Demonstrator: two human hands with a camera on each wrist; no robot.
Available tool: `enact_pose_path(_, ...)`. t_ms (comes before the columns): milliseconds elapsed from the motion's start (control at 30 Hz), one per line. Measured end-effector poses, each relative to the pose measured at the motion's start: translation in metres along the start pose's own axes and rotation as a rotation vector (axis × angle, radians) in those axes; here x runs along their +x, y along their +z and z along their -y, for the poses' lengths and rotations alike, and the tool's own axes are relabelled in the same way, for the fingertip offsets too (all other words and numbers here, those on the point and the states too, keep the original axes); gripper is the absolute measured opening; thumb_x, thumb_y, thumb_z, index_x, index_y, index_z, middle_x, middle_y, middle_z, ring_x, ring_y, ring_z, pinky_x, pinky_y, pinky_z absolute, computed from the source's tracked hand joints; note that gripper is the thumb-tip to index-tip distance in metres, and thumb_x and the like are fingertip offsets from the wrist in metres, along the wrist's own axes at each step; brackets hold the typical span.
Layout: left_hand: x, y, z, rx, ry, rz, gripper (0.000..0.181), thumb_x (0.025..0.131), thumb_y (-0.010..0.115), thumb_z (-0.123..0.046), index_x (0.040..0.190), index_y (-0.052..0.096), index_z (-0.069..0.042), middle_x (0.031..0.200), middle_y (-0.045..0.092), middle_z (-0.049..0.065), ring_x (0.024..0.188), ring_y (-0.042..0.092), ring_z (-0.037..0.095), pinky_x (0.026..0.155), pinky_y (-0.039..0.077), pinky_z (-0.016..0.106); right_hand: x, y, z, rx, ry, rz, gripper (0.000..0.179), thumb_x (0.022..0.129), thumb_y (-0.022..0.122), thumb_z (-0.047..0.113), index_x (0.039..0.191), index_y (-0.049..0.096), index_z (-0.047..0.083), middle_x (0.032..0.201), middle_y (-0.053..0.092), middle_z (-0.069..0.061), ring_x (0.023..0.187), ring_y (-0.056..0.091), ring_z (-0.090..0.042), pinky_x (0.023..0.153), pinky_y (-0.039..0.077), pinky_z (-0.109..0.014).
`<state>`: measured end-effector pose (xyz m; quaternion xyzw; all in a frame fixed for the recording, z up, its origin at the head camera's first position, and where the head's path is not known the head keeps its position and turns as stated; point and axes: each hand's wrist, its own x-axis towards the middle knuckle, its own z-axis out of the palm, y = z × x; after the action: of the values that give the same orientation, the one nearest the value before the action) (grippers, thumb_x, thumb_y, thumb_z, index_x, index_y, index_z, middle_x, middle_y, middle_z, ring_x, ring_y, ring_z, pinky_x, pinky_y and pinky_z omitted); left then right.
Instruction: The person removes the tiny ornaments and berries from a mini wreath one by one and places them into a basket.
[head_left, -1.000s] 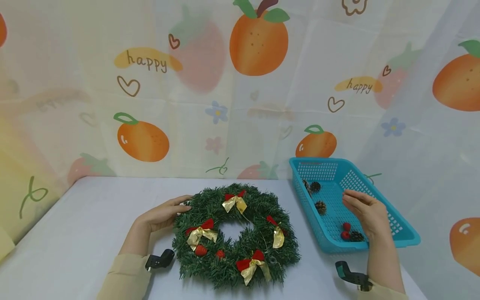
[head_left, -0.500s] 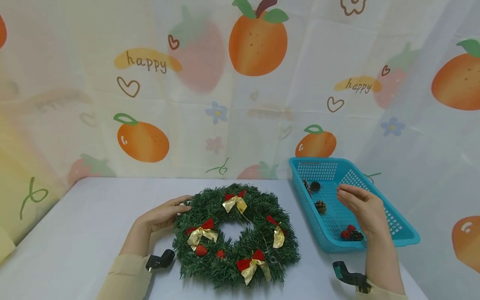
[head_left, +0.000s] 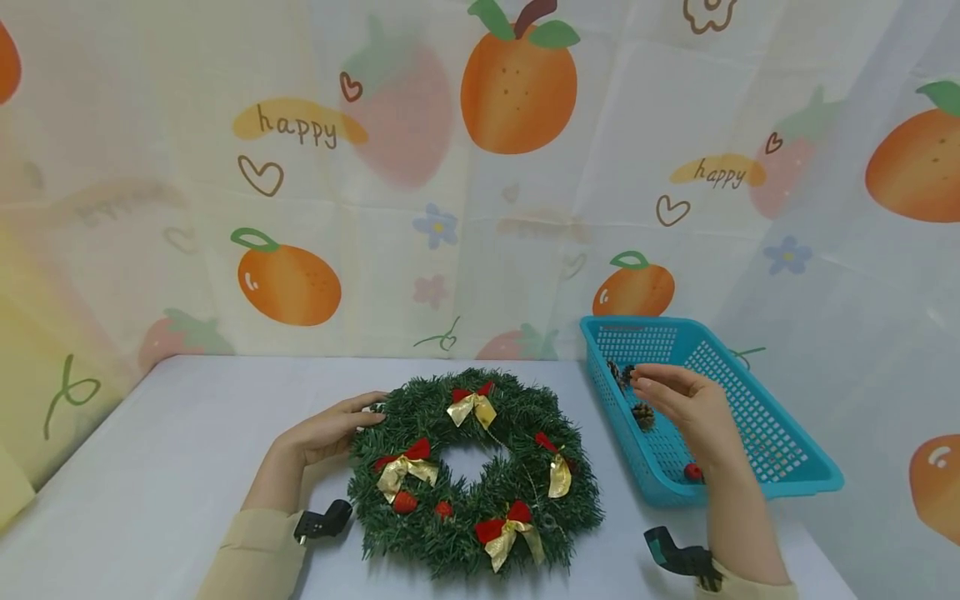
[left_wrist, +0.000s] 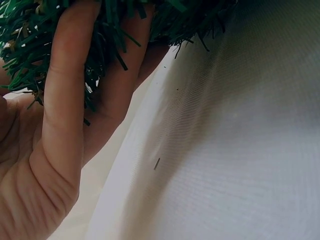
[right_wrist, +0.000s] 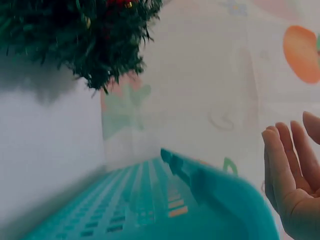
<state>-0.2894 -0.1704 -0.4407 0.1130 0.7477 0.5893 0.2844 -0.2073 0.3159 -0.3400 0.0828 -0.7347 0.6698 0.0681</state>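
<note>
A green wreath [head_left: 555, 417] with several red-and-gold bows [head_left: 504, 533] and two red berry-like balls [head_left: 405, 502] lies on the white table. My left hand [head_left: 330, 432] grips its left edge; in the left wrist view, fingers [left_wrist: 65, 90] curl around the greenery. Over the left half of a blue basket [head_left: 795, 485] hovers my right hand [head_left: 688, 410]. Its fingers [right_wrist: 277, 155] are extended with the thumb apart, and nothing shows between them in the right wrist view. In the basket are pine cones [head_left: 642, 416] and a red ball [head_left: 693, 472], partly hidden by the hand and wrist.
The basket's tall side wall [head_left: 626, 442] stands just right of the wreath, with a narrow strip of table between. A fruit-print curtain [head_left: 397, 217] hangs behind the table [head_left: 180, 433]. Wrist cameras [head_left: 322, 523] stick out from both sleeves.
My right hand has moved left over the basket, toward the wreath side. The left hand and the wreath have stayed in place.
</note>
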Motion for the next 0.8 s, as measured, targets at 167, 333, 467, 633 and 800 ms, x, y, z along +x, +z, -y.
enact_pose_path(167, 0.000, 0.000, 0.000, 0.002, 0.001, 0.006, 0.073, 0.102, 0.051, -0.033, 0.160, 0.011, -0.012, 0.165, -0.011, 0.025, 0.149, -0.014, 0.051, 0.118, 0.006, 0.067, 0.004, 0.013, 0.000, -0.065, 0.014, 0.030, 0.033, 0.096, 0.065, 0.018, 0.124, 0.065, 0.000, 0.106, 0.074, 0.011, 0.099, 0.071, -0.002, 0.089, 0.056, -0.018)
enact_pose_path(333, 0.000, 0.000, 0.000, -0.002, -0.002, 0.000, 0.073, 0.103, 0.050, -0.033, 0.160, 0.011, -0.012, 0.165, -0.010, 0.025, 0.149, -0.013, 0.051, 0.118, 0.007, 0.066, 0.006, 0.027, 0.002, -0.097, 0.029, 0.069, 0.039, 0.096, 0.066, 0.020, 0.127, 0.062, -0.003, 0.108, 0.073, 0.012, 0.101, 0.071, -0.002, 0.090, 0.055, -0.018)
enact_pose_path(467, 0.000, 0.000, 0.000, -0.007, -0.004, -0.003, 0.073, 0.102, 0.051, -0.032, 0.160, 0.011, -0.012, 0.165, -0.009, 0.025, 0.150, -0.011, 0.051, 0.119, 0.008, 0.066, 0.009, 0.035, -0.001, -0.106, 0.022, 0.121, 0.038, 0.096, 0.065, 0.019, 0.126, 0.062, -0.004, 0.109, 0.072, 0.012, 0.103, 0.070, -0.003, 0.091, 0.055, -0.019)
enact_pose_path(633, 0.000, 0.000, 0.000, -0.003, -0.007, -0.007, 0.073, 0.102, 0.051, -0.033, 0.160, 0.012, -0.012, 0.165, -0.010, 0.024, 0.150, -0.012, 0.050, 0.119, 0.006, 0.065, 0.012, 0.048, -0.004, -0.108, 0.012, 0.179, 0.036, 0.096, 0.065, 0.017, 0.124, 0.063, -0.006, 0.111, 0.073, 0.008, 0.103, 0.071, -0.005, 0.091, 0.057, -0.024)
enact_pose_path(800, 0.001, 0.000, 0.001, -0.009, -0.003, 0.007, 0.073, 0.103, 0.050, -0.033, 0.160, 0.010, -0.011, 0.165, -0.011, 0.025, 0.150, -0.013, 0.050, 0.119, 0.007, 0.064, 0.012, 0.065, -0.004, -0.105, 0.029, 0.228, 0.039, 0.095, 0.066, 0.016, 0.125, 0.062, -0.007, 0.109, 0.073, 0.013, 0.103, 0.070, -0.004, 0.092, 0.057, -0.024)
